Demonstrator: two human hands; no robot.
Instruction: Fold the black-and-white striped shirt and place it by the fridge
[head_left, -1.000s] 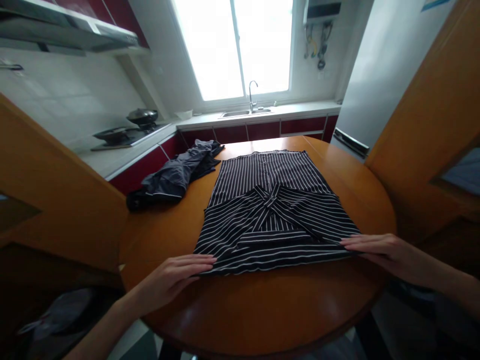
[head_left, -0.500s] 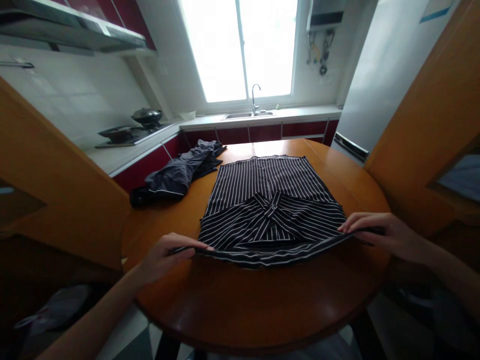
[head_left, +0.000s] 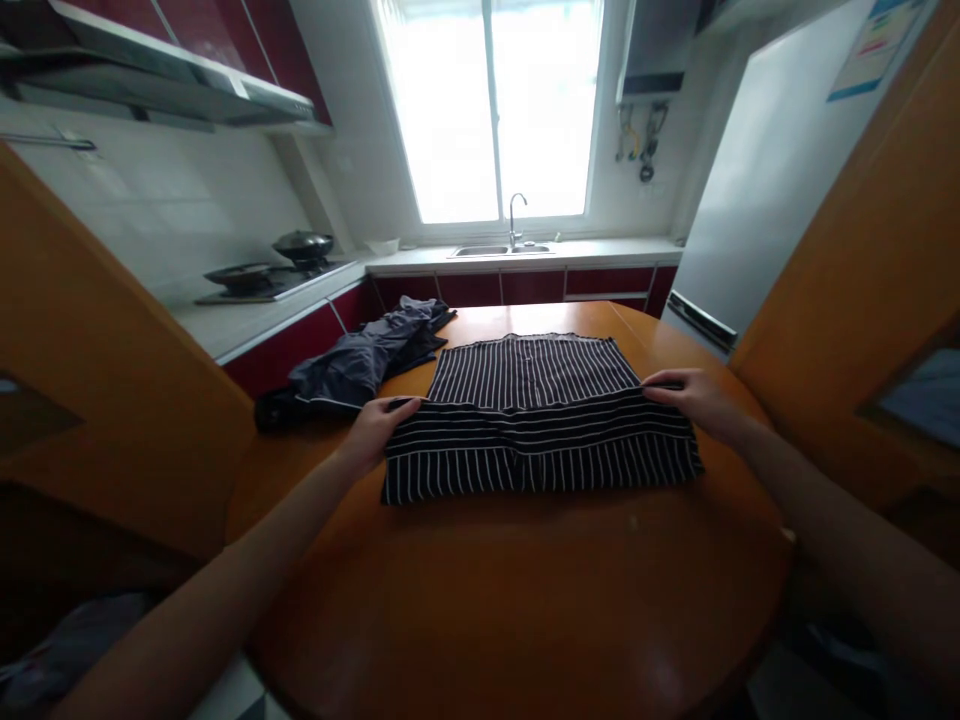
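Observation:
A black shirt with white stripes (head_left: 536,440) lies on the round wooden table (head_left: 517,590), its near part lifted and turned over toward the window. My left hand (head_left: 377,430) pinches the left end of the raised edge. At the right end of that same edge, my right hand (head_left: 691,398) is closed on the cloth. The far part of the shirt lies flat with its stripes running away from me. The collar is hidden behind the raised fold.
Dark grey clothes (head_left: 360,350) lie in a heap at the table's left. Orange-brown wooden chairs (head_left: 847,300) stand at both sides. Behind are a sink (head_left: 480,250), a stove with a lidded pan (head_left: 304,247), and a fridge (head_left: 757,180) at right.
Both hands have moved up and away from me, carrying the shirt's near edge over the collar. The view has tilted slightly upward.

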